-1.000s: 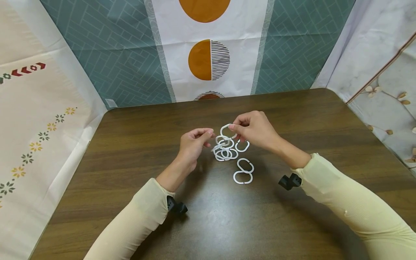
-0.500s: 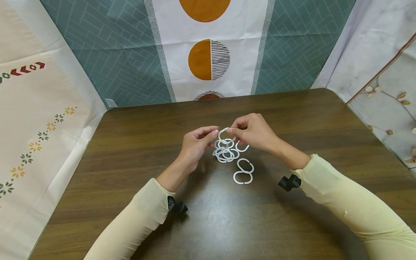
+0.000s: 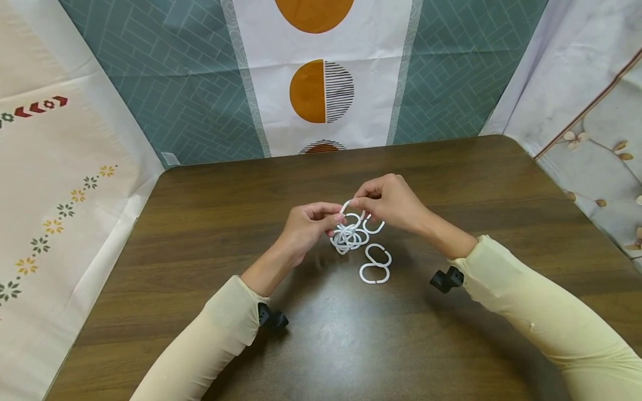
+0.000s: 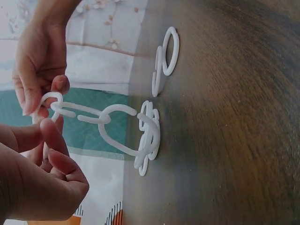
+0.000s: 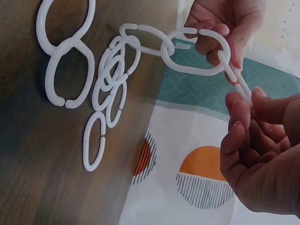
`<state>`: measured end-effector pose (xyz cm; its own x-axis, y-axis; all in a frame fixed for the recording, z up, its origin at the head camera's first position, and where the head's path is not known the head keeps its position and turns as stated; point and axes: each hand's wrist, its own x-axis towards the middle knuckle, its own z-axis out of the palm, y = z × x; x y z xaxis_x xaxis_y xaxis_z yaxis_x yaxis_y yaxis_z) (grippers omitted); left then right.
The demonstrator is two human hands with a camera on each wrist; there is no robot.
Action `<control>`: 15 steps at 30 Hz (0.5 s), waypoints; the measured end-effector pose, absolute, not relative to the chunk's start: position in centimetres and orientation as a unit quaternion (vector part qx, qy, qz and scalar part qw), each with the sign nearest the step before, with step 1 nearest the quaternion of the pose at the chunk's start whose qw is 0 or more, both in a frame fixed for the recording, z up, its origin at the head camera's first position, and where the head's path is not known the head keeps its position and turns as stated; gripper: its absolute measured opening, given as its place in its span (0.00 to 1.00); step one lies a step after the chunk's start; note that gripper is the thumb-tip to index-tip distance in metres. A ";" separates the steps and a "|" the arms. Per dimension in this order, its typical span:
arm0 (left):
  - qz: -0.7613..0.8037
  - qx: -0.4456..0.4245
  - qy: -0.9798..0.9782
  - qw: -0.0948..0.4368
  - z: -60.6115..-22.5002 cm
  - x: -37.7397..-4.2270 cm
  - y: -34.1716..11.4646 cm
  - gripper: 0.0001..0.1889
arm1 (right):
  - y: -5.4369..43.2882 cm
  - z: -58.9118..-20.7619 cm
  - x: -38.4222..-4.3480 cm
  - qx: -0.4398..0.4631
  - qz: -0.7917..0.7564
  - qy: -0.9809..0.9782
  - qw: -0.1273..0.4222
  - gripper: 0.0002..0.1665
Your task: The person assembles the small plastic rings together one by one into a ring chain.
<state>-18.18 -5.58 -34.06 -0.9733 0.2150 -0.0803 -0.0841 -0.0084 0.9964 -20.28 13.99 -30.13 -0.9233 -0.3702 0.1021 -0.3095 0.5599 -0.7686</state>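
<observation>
My left hand (image 3: 312, 227) and right hand (image 3: 393, 201) are raised over the table, pinching the same white plastic chain link (image 5: 243, 85) between thumb and fingers, one at each side. From that link hangs a second link (image 5: 197, 70), joined to more links that run down to a heap of linked rings (image 4: 149, 126) on the tabletop. Each link is an oval with a small gap in it. Fingers cover part of the held link. Close beside the heap, on its right in the head view, lies one link (image 3: 374, 232).
Two joined links (image 3: 376, 264) lie on the brown wooden table (image 3: 200, 267), nearer me than the heap. Behind the table's far edge hangs a patterned cloth (image 3: 200, 100). A black wrist camera (image 3: 272, 319) sits at the left cuff, another (image 3: 446, 279) at the right.
My left hand has moved right and taken hold of the link that my right hand pinches. My right hand has shifted slightly left and down, and the top link has turned more edge-on.
</observation>
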 end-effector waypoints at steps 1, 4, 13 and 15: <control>0.710 0.046 0.695 0.107 -34.1 -18.2 -5.6 0.12 | 14.1 -30.1 -20.3 -0.195 -0.427 0.882 0.030 0.07; 0.715 0.035 0.690 0.106 -34.0 -18.2 -5.6 0.12 | 14.4 -30.3 -20.7 -0.199 -0.434 0.878 0.015 0.09; 0.711 -0.008 0.696 0.101 -33.7 -18.2 -5.9 0.12 | 16.6 -31.8 -22.5 -0.179 -0.449 0.875 -0.002 0.12; 0.711 -0.009 0.696 0.100 -33.7 -18.2 -5.9 0.12 | 17.0 -32.2 -22.8 -0.173 -0.451 0.876 0.000 0.12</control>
